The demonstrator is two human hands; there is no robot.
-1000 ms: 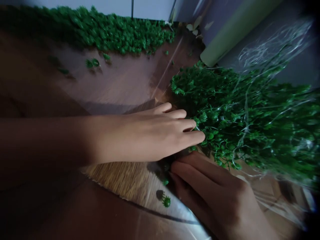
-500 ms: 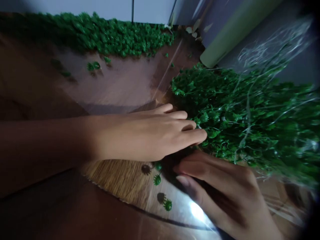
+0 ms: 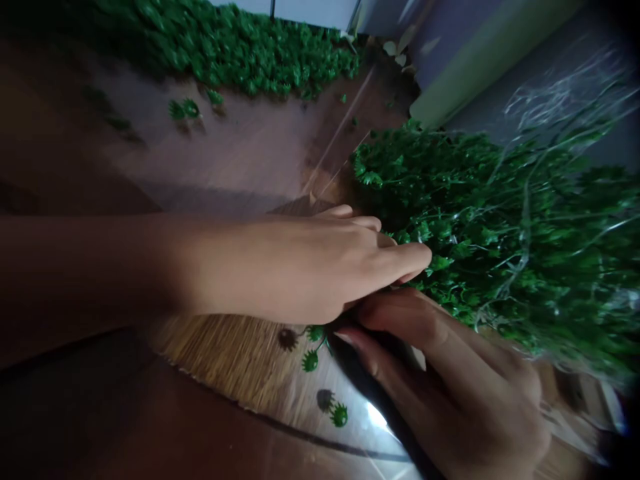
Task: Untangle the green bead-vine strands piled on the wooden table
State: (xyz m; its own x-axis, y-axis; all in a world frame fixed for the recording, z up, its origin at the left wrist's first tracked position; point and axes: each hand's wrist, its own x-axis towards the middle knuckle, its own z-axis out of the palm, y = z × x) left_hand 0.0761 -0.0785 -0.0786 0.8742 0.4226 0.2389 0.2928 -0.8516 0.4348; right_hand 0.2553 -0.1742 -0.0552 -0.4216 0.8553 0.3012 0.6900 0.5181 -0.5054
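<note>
A big bunch of green plastic foliage (image 3: 500, 220) lies at the right, partly wrapped in clear film (image 3: 560, 107). My left hand (image 3: 300, 267) reaches in from the left with its fingers pressed together. Their tips are at the near edge of the bunch; what they pinch is hidden. My right hand (image 3: 460, 393) lies just below it. Its fingers curl around something dark that I cannot make out. Both hands touch at the base of the bunch. Small loose green sprigs (image 3: 310, 360) lie on the wooden floor (image 3: 240, 360) under my left hand.
A long heap of loose green pieces (image 3: 250, 53) runs along the far wall. A pale green roll (image 3: 475, 60) leans at the upper right. A few stray sprigs (image 3: 183, 108) dot the brown sheet (image 3: 240, 153) in between.
My left hand's fingers have drawn together and pushed a little further into the bunch. My right hand has risen and curled up against it. More loose sprigs now show on the floor.
</note>
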